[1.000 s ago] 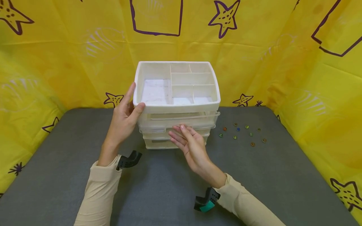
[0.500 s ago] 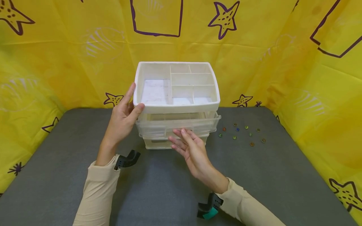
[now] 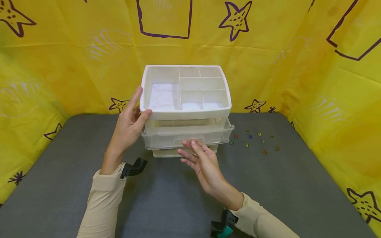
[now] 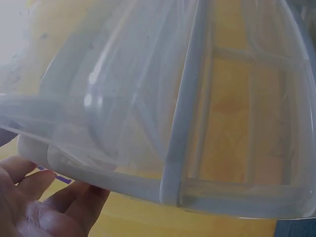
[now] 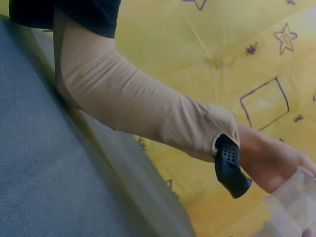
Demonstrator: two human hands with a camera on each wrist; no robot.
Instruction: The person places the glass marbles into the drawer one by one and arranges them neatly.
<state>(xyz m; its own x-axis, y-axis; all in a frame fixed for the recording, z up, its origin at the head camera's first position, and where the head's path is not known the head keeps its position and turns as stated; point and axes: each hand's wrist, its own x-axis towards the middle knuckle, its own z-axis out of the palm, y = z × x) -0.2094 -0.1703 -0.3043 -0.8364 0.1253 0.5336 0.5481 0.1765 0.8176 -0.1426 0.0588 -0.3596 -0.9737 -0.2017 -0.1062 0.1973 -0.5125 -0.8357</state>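
A white drawer organizer [image 3: 186, 114] with a divided top tray stands in the middle of the table. My left hand [image 3: 126, 127] grips its upper left side, thumb on the front corner and fingers along the side. In the left wrist view, the left hand [image 4: 44, 207] is beside the translucent plastic. A clear drawer [image 3: 160, 140] below the top tray is slid partly out toward me. My right hand [image 3: 202, 163] holds that drawer at its front middle, with thumb and fingertips on the lip; the fingertips' far side is hidden. Another drawer front shows below.
Several small round glass pieces [image 3: 250, 136], green, amber, orange and blue, lie scattered on the grey table [image 3: 166, 198] right of the organizer. Yellow patterned cloth [image 3: 268, 66] encloses the back and sides. Black mounts sit on both wrists.
The clear drawer has slid farther out toward me, the right hand moving back and down with it. The left hand stays on the organizer, which hardly moves.
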